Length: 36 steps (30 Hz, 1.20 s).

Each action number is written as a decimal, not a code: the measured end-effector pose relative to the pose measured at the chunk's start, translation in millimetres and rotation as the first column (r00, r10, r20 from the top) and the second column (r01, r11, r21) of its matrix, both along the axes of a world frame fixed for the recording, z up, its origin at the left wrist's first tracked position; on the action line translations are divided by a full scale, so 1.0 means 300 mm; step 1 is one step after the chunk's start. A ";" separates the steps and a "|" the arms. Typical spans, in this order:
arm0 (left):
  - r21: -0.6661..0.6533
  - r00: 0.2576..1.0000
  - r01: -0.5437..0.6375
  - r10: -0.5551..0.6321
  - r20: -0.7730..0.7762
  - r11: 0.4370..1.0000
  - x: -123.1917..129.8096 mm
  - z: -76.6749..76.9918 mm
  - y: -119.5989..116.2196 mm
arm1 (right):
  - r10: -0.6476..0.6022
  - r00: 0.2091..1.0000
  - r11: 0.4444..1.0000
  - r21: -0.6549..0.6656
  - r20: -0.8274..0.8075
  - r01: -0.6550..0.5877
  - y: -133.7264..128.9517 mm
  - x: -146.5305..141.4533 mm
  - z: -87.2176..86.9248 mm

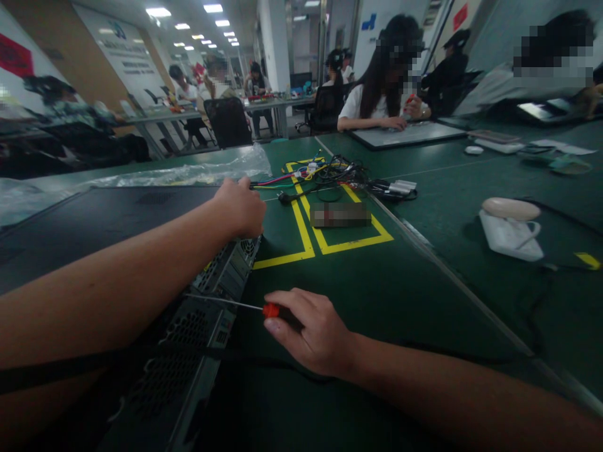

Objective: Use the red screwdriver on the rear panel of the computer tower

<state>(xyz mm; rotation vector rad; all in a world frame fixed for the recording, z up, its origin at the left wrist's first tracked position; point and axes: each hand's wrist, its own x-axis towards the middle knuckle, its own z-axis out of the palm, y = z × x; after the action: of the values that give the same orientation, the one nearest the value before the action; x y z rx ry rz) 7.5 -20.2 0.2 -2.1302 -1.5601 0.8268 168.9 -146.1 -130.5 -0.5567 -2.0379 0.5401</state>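
A dark computer case (108, 210) lies on its side at the left, its perforated metal rear panel (183, 333) facing me. My left hand (241, 207) reaches across its top and grips the far corner above a round fan grille (249, 246); the fingertips are partly hidden. In my right hand (313, 326), thumb and fingers close round the red handle of a screwdriver (270, 310). Its long thin shaft points left, and the tip meets the rear panel under my left forearm. I cannot make out a screw there.
Beyond the case lies a tangle of cables (336, 172) by yellow tape (306, 242) on the green table (424, 282). Clear plastic wrap (226, 166) lies behind the case. To the right stands a white cup (511, 235) with a lid-like object on it. Across the table a person works at a flat panel (419, 133).
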 end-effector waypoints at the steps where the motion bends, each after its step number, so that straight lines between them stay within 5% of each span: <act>1: 0.002 1.000 0.000 0.000 -0.004 1.000 0.000 -0.001 0.001 | 0.005 1.000 1.000 0.004 -0.014 -0.004 0.000 0.001 -0.003; 36: -0.004 1.000 0.000 0.000 0.021 1.000 0.001 0.000 0.004 | 0.026 0.999 0.996 -0.085 -0.032 -0.029 0.001 0.001 -0.015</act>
<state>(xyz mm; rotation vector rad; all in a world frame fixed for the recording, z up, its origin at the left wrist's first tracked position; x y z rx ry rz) 7.8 -19.0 0.0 -2.1485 -1.5702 0.8108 169.3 -145.8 -134.9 -0.5681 -2.0037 0.6507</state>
